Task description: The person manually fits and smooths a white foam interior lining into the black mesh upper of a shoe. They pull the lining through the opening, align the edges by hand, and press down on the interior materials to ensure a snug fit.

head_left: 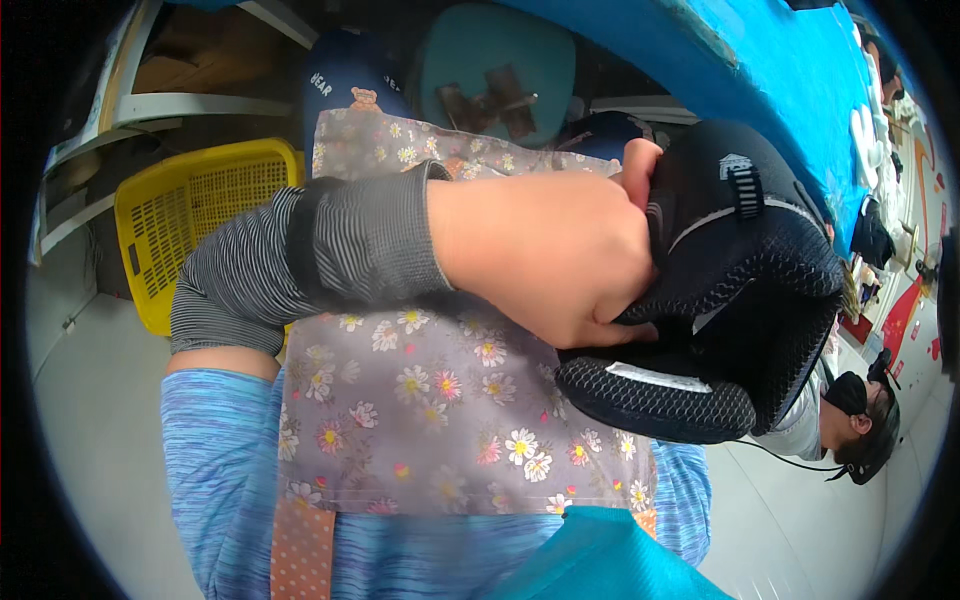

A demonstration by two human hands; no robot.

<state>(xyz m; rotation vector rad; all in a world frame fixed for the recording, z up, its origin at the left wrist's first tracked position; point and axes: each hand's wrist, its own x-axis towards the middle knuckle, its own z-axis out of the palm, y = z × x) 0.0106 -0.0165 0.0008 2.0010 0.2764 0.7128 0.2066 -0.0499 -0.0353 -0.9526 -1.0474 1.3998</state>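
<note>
My left hand (pixel 560 255) comes in from the left in a grey striped sleeve (pixel 370 235) and is closed on the edge of a black padded item (pixel 770 240). Its thumb is at the lower edge of the opening, and another finger curls at the top. The item has honeycomb-textured fabric, a smooth black panel with a small pale mark, a short ribbed strap (pixel 745 190) and a white strip (pixel 658 376) on its near rim. What kind of thing it is, I cannot tell. It is above my flowered apron (pixel 430 390). My right hand does not show.
A yellow plastic basket (pixel 215 165) stands on the floor at left. Blue sheeting (pixel 790 70) covers a surface at the upper right. A teal round stool (pixel 500 50) bears brown pieces. Another person in a black mask (pixel 848 393) is at right. Teal fabric (pixel 620 560) hangs at the bottom.
</note>
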